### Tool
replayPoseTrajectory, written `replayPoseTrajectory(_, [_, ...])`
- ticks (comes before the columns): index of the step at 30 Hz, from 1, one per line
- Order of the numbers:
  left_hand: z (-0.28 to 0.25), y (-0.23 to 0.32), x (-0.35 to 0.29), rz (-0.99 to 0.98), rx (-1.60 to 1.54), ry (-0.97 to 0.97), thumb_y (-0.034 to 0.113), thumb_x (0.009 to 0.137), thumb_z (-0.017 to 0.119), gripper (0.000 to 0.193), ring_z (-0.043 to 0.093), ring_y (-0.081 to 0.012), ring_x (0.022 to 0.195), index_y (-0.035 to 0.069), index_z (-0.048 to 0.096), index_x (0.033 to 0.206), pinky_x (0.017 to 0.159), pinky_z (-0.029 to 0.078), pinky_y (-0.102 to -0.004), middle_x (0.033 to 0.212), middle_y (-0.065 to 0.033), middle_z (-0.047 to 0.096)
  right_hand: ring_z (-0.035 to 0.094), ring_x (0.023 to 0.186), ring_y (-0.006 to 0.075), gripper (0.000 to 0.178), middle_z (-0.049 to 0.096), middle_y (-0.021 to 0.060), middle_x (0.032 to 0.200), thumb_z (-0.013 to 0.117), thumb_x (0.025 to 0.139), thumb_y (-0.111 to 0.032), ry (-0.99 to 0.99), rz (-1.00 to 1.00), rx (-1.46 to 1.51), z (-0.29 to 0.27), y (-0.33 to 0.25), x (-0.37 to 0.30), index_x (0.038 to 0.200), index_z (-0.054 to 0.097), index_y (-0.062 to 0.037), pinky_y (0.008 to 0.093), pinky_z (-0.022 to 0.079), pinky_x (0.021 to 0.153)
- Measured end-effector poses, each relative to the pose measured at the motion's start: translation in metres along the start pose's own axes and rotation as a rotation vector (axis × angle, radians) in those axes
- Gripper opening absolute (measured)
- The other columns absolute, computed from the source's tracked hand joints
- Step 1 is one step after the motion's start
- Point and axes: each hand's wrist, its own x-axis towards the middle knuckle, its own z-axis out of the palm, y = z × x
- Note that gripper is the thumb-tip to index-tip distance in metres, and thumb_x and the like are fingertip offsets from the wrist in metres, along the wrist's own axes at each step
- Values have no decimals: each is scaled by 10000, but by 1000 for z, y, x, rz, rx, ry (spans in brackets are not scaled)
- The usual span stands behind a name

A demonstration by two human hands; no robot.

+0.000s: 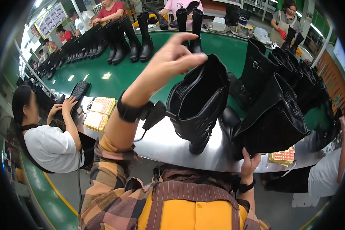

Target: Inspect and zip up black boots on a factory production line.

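Note:
My left hand (175, 57) is raised over the worktable, thumb and forefinger apart, the other fingers partly curled, nothing in it. Just beside and below it a tall black boot (191, 126) stands upright with its wide shaft opening facing me. Another black boot (262, 134) leans to its right, shaft tilted up and toward the right. At that boot's lower edge is my right hand (250, 165), its thumb up against the black leather; some fingers are hidden behind the boot. Both wrists wear black bands.
The steel table edge (161, 147) runs in front of me, beside a green conveyor (172, 82). More black boots (142, 42) stand at the far side and right. Yellow card stacks (99, 113) lie on the steel. A person (51, 140) works close by at left; others stand beyond.

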Motion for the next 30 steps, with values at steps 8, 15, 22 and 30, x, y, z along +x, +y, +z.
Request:
replayPoseTrajectory(8, [4, -21, 16, -6, -129, -154, 85, 924, 573, 344, 424, 6, 760, 51, 502, 1259, 701, 344, -173, 808, 64, 520, 630, 914, 201, 248, 680, 112, 994, 640, 825, 5, -34, -37, -65, -5, 3, -1, 1067, 643, 55, 300, 461, 862])
replayPoseTrajectory(15, [-1, -11, 30, -84, 290, -333, 71, 864, 627, 225, 496, -59, 940, 33, 563, 1077, 832, 401, -212, 997, 10, 561, 633, 916, 219, 259, 683, 129, 1007, 649, 815, 3, -40, -68, -71, -5, 1, 0, 1070, 643, 45, 311, 461, 866])
replayPoseTrajectory(22, [1, -8, 33, 76, 487, -283, -82, 754, 660, 387, 440, -37, 836, 54, 457, 1054, 747, 379, -199, 899, 12, 493, 629, 908, 241, 281, 680, 137, 992, 664, 816, -37, -36, -110, -123, -2, 4, 0, 1082, 631, 45, 328, 461, 858])
replayPoseTrajectory(30, [7, -18, 27, -61, 117, -33, 161, 886, 649, 193, 423, -22, 652, 57, 547, 1012, 555, 329, -198, 691, 60, 474, 632, 924, 244, 305, 676, 148, 979, 682, 811, -53, -45, -102, -112, -4, 5, 3, 1088, 615, 59, 329, 464, 862])
